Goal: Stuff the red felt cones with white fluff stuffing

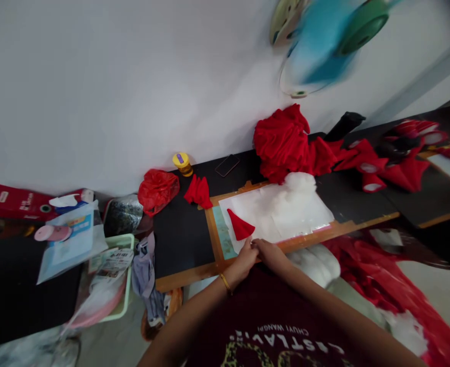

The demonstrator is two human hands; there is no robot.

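Head view: red cone [241, 226] (smooth cloth), white fluff [297, 196].

Count: 1 left hand [247, 256], 1 right hand [270, 253], 1 bracelet [225, 284], 1 red cloth cone [241, 226], 1 white fluff heap [297, 196], 1 big red cloth pile [281, 140], 1 small red bundle [198, 191]. Also 1 phone [227, 165], 1 yellow-lidded jar [182, 163], 1 red plastic bag [158, 190], 1 black cylinder [345, 126], 1 pale green basket [128, 286], 1 pink bottle [52, 233], 1 fan [335, 43]. Red pieces on the right [369, 159]: several, overlapping and blurred, can't get an exact number.
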